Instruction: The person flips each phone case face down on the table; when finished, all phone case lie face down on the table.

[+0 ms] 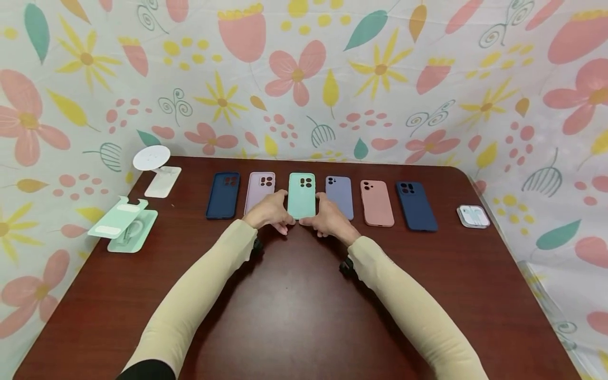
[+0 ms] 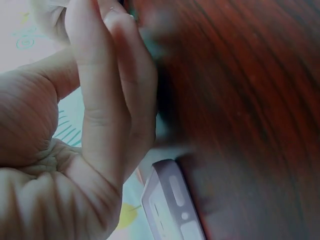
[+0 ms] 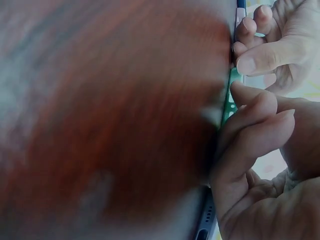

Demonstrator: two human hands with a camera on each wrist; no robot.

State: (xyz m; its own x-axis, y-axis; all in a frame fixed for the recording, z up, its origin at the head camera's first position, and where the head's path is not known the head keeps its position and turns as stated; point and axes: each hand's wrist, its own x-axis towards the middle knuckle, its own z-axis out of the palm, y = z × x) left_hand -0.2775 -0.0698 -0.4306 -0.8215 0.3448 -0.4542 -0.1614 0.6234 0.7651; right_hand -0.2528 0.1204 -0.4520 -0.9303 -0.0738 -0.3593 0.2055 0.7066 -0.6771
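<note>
The mint case is lying on the table, between the lilac case and the pale blue case. It is being held by both hands at once: its left edge is being gripped by the left hand, its right edge by the right hand, with the thumbs being set near the lower corners. Both hands are standing narrow, about the case's own width apart. The step is probably being done well as long as equal, light pressure is being put on both edges, so that no twist is being given. Care is being called for at the neighbours, which are being partly hidden by the hands in the head view; whether they are being touched cannot be told.
</note>
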